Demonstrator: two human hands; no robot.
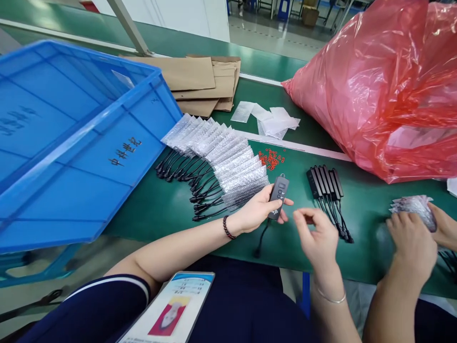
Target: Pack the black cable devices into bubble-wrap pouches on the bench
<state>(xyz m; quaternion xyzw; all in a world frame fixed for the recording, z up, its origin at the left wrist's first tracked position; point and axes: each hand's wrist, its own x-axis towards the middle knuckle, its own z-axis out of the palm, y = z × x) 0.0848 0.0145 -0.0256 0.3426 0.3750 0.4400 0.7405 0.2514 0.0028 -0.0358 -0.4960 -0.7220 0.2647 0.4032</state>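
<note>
two hands, one small black controller

two hands work over a green table [150, 209]. the left hand [255, 209] is closed around a small black controller [279, 195], thumb on its face, fingers behind. the controller stands nearly upright, long axis tilted slightly right, and its thin cable [262, 238] hangs down to the table. the right hand [316, 233] sits just to the right of it, near but not touching, fingers loosely curled and pinched; whether they hold something tiny cannot be told.

left of the controller, a fanned row of bubble-wrap pouches [228, 159] with black cable ends lies on the table. behind it is a scatter of small red rings [271, 158]; to its right, a bunch of bare black controllers [324, 181]. a blue crate [71, 143] leans at far left, a red plastic bag [385, 90] at upper right. another person's hands [414, 238] handle pouches at the right edge.
</note>
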